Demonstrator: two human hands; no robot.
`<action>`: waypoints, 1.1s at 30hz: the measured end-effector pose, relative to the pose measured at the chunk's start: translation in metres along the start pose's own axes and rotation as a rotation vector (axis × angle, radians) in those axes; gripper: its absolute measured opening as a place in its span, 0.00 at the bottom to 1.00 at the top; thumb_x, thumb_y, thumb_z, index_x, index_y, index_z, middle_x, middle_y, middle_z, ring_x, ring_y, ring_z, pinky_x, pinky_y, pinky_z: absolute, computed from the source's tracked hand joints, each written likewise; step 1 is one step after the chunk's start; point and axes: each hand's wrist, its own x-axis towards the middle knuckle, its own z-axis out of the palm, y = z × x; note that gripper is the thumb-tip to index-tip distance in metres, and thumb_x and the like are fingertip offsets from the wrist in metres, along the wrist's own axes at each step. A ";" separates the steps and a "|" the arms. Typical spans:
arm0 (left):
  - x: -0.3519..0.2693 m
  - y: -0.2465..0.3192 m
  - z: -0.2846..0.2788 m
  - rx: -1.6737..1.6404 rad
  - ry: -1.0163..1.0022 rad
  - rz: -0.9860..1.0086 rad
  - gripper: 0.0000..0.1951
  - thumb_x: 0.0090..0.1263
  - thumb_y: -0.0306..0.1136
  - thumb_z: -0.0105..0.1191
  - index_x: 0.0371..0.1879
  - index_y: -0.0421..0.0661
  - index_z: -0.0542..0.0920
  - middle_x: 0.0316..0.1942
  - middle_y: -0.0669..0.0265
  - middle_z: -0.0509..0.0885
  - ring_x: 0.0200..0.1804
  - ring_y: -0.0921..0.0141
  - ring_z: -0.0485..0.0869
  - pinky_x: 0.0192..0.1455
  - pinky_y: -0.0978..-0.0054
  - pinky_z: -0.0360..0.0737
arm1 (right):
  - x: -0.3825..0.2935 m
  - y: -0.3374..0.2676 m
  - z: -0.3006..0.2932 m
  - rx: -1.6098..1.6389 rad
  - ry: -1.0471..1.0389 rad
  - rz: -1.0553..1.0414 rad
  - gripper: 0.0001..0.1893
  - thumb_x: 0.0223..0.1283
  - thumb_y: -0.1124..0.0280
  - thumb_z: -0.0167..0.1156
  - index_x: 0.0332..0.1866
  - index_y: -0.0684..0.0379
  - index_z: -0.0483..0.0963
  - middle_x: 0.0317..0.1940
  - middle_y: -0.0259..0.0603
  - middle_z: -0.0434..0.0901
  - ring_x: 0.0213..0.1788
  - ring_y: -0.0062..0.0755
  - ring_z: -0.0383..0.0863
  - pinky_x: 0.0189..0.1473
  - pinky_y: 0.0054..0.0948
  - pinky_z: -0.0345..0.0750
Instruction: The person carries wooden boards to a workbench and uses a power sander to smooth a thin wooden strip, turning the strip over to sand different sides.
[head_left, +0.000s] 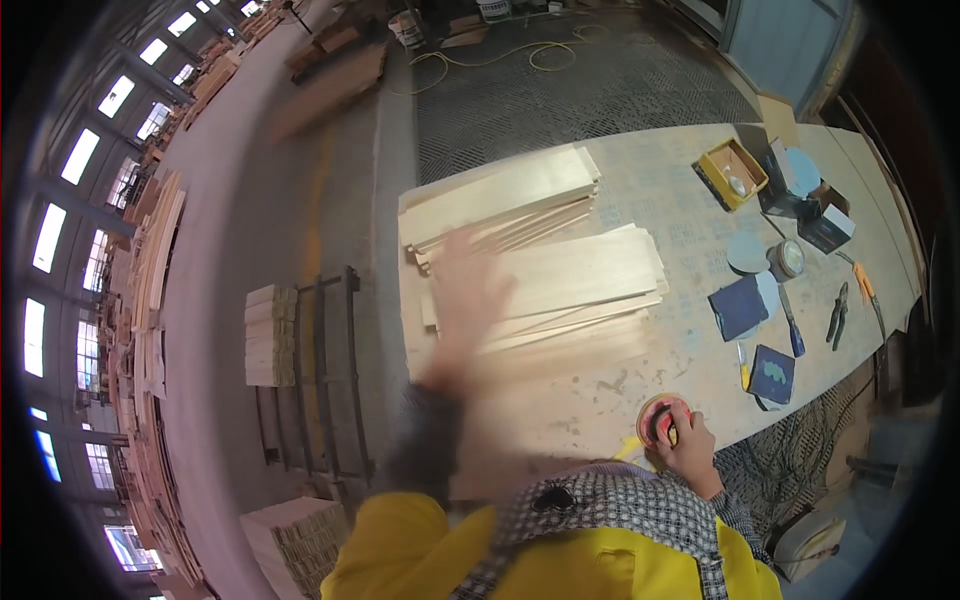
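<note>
On a plywood-topped worktable (540, 420), two stacks of flat wooden boards lie side by side, a far stack (510, 191) and a near stack (570, 274). My left hand (472, 292), blurred by motion, is over the left part of the near stack with its fingers spread; whether it touches the boards cannot be told. At the table's near edge, my right hand (686, 442) grips a round red and black tool, which looks like a disc sander (661, 421). A blurred pale shape, perhaps a board, lies between the near stack and my body.
At the right lie dark blue pads (739, 307), round sanding discs (747, 253), a round tin (786, 259), pliers (838, 315), a blue-handled tool (792, 322), a yellow box (731, 174) and dark cartons (825, 225). Left of the table stands a metal rack (322, 375) beside stacked boards (270, 334).
</note>
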 end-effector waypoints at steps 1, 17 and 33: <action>0.026 -0.020 -0.008 0.106 -0.137 -0.042 0.36 0.53 0.43 0.65 0.63 0.47 0.70 0.69 0.53 0.59 0.72 0.52 0.53 0.69 0.47 0.54 | 0.000 0.000 0.001 -0.005 0.003 0.008 0.27 0.51 0.59 0.63 0.59 0.51 0.69 0.39 0.51 0.73 0.34 0.52 0.79 0.32 0.42 0.77; 0.076 -0.120 0.014 0.268 -0.568 -0.122 0.52 0.33 0.37 0.67 0.69 0.66 0.62 0.65 0.46 0.62 0.69 0.49 0.59 0.72 0.44 0.47 | -0.002 -0.002 0.001 -0.030 0.043 0.026 0.29 0.48 0.60 0.64 0.59 0.52 0.69 0.39 0.51 0.73 0.33 0.53 0.79 0.31 0.41 0.77; -0.173 0.083 -0.051 -0.529 -0.859 -0.142 0.42 0.36 0.28 0.61 0.62 0.44 0.71 0.49 0.59 0.76 0.53 0.65 0.74 0.55 0.73 0.73 | -0.011 0.000 -0.030 0.066 -0.187 0.137 0.34 0.49 0.62 0.63 0.65 0.42 0.61 0.48 0.56 0.73 0.43 0.59 0.79 0.43 0.47 0.77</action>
